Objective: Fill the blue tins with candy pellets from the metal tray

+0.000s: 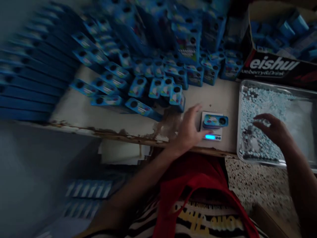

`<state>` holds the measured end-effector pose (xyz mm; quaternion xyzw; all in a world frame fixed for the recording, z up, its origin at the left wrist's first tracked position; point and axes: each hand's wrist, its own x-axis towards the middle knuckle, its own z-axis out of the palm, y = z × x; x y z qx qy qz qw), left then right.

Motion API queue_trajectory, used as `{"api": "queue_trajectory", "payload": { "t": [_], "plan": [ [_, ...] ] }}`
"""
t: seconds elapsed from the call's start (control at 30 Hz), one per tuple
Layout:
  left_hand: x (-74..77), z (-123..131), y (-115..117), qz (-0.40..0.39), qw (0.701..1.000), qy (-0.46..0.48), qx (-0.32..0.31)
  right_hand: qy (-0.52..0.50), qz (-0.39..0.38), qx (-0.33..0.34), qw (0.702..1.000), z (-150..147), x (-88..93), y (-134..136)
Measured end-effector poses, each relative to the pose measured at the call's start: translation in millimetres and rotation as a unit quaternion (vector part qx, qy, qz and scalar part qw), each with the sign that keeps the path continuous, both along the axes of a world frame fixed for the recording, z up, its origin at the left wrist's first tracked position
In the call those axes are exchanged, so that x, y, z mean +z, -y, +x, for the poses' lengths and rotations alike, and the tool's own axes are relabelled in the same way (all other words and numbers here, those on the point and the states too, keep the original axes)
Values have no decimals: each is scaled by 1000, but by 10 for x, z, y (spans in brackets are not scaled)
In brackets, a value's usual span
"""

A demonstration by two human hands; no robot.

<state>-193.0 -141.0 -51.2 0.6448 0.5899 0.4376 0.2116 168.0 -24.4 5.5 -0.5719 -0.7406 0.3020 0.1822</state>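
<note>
A small blue box [215, 121] lies on a little scale [211, 131] whose display glows blue, near the table's front edge. My left hand [189, 127] rests just left of the scale, fingers stretched out and apart, holding nothing that I can see. My right hand [271, 128] hovers over a metal tray [300, 96] filled with several small pale blue and white pellets [257, 102]; its fingers curl down toward the pellets, and the motion blur hides whether they hold any.
Many small blue boxes [153, 86] crowd the back of the worn table [213, 96], with taller stacks [29, 86] at the left. A cardboard carton [277, 66] with more blue packs stands at the back right. Speckled floor [257, 185] shows below the table.
</note>
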Motion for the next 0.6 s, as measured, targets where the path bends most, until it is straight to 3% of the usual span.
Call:
{"api": "queue_trajectory", "payload": {
  "t": [0.07, 0.13, 0.27, 0.33, 0.43, 0.5, 0.6],
  "plan": [
    [77, 116, -98, 12, 996, -51, -70, 94, 126, 43, 987, -86, 47, -64],
    [224, 169, -136, -1, 986, -106, -127, 83, 200, 67, 974, -353, 102, -145],
    [588, -90, 125, -11, 976, -182, -116, -16, 290, 119, 950, -1415, 305, -314],
    [730, -449, 419, 4, 983, -176, -59, -13, 337, 165, 927, -2028, 426, -428],
    [841, -1206, 930, 9, 984, -168, 65, 56, 411, 193, 889, -2732, 597, -726],
    [867, -1753, 1252, -8, 964, -195, 182, 119, 426, 181, 879, -2982, 697, -966],
    [880, -2466, 1657, -36, 902, -235, 359, 215, 404, 172, 873, -3100, 789, -1230]
  ]
}}
